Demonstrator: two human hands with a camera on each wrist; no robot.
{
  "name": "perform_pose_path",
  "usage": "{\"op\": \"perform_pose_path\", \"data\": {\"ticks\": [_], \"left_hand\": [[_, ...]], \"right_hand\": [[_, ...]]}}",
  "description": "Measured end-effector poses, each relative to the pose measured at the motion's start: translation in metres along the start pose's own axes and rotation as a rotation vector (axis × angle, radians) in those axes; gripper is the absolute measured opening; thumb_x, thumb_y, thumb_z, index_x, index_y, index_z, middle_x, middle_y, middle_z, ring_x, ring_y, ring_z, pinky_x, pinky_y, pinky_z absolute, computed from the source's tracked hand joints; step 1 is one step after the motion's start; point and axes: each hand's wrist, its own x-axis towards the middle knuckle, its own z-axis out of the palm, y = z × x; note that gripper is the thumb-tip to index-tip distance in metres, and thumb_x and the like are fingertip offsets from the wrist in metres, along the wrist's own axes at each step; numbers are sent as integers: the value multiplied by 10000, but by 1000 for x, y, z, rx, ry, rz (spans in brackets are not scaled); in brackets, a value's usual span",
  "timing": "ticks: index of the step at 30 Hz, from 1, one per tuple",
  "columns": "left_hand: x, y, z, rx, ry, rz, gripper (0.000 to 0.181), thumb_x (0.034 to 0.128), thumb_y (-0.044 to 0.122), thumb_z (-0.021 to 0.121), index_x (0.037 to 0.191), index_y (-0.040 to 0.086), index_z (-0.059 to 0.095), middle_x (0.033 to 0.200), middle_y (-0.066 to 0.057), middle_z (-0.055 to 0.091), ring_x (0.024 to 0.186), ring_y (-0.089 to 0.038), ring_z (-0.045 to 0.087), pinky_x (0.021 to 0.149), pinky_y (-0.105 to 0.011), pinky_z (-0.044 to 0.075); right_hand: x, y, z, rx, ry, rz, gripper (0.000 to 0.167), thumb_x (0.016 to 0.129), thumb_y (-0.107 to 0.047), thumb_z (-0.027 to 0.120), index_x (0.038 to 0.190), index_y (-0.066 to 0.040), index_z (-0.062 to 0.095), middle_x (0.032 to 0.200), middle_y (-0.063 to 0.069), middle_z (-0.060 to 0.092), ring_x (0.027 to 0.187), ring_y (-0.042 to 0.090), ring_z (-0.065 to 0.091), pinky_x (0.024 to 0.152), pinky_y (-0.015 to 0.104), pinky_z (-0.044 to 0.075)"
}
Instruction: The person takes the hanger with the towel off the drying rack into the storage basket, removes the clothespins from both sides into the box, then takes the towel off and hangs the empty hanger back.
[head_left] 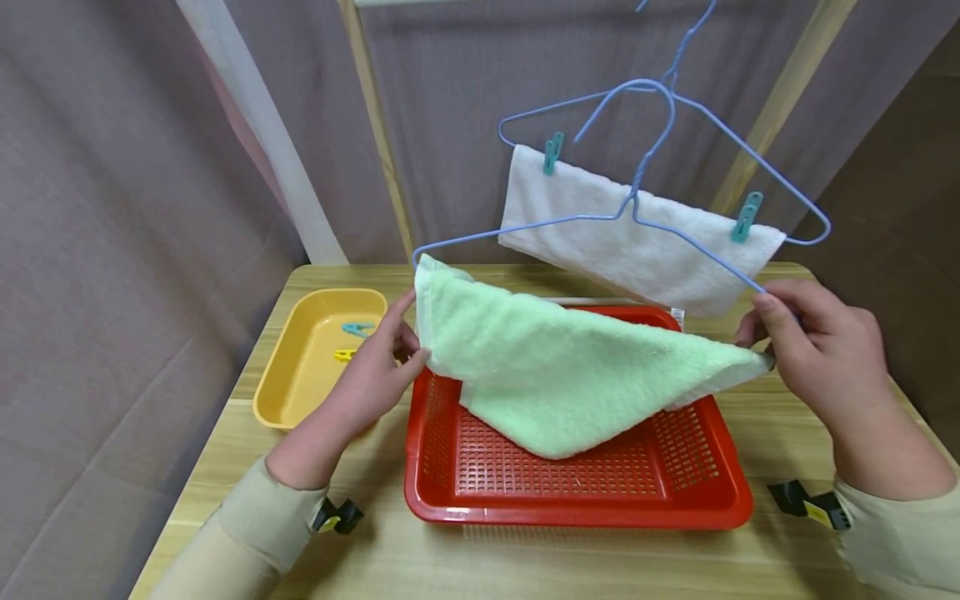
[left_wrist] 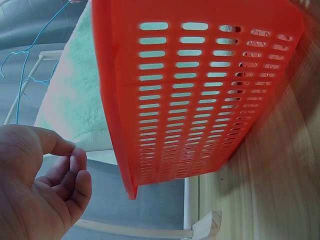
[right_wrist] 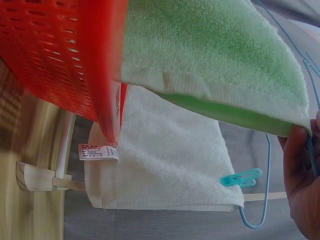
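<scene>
A light green towel point(head_left: 555, 367) hangs folded over the lower bar of a blue wire hanger point(head_left: 555, 222), above a red perforated basket point(head_left: 577, 510). My left hand point(head_left: 382, 354) pinches the towel's left edge between thumb and fingers, just below the hanger's left end; the left wrist view shows that pinch on the towel's edge. With my right hand point(head_left: 821, 350) I grip the hanger's right end and the towel's right corner together. In the right wrist view, fingertips point(right_wrist: 299, 137) press that corner against the blue wire. The towel droops lower in its middle, into the basket's opening.
Behind, a white towel point(head_left: 600, 225) hangs from another blue hanger point(head_left: 780, 175), held by teal clothespins point(head_left: 747, 217). A yellow tray point(head_left: 300, 367) with a teal and a yellow clothespin stands left on the wooden table point(head_left: 217, 492). A wooden rack point(head_left: 378, 133) rises behind.
</scene>
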Motion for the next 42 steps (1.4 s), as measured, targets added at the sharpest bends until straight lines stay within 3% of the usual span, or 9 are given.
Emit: {"op": "perform_pose_path", "data": {"ticks": [10, 19, 26, 34, 42], "left_hand": [[-1, -3, 2, 12, -12, -27, 766, 955, 120, 654, 1567, 307, 232, 916, -33, 555, 791, -192, 572, 668, -342, 520], [1, -4, 2, -2, -2, -19, 727, 957, 135, 663, 1551, 294, 274, 917, -25, 574, 802, -186, 578, 673, -350, 521], [5, -3, 3, -5, 17, -30, 571, 967, 184, 657, 1477, 214, 400, 966, -15, 614, 897, -168, 575, 788, -371, 496], [12, 5, -4, -26, 82, -59, 490, 983, 250, 638, 1432, 185, 453, 1015, -19, 665, 907, -196, 572, 816, -376, 482], [19, 17, -13, -51, 160, -88, 479, 977, 240, 647, 1410, 150, 464, 995, -40, 677, 844, -236, 584, 759, -379, 495]], "right_hand": [[1, 0, 0, 6, -5, 78, 79, 966, -58, 626, 1010, -7, 668, 719, -365, 543, 513, -61, 420, 484, 96, 337], [-1, 1, 1, 34, -8, 8, 75, 958, -54, 638, 995, 3, 670, 752, -353, 555, 533, -64, 423, 503, 85, 350], [-1, -1, 2, 46, -11, -42, 64, 949, -44, 649, 982, 6, 671, 770, -338, 569, 556, -59, 426, 508, 90, 351], [-2, -2, 1, 31, -23, -63, 42, 945, -42, 653, 959, -9, 674, 778, -349, 568, 563, -63, 421, 511, 91, 344], [-4, -5, 1, 16, -28, -83, 48, 951, -46, 646, 935, -12, 676, 786, -352, 558, 596, -64, 422, 530, 91, 345]]}}
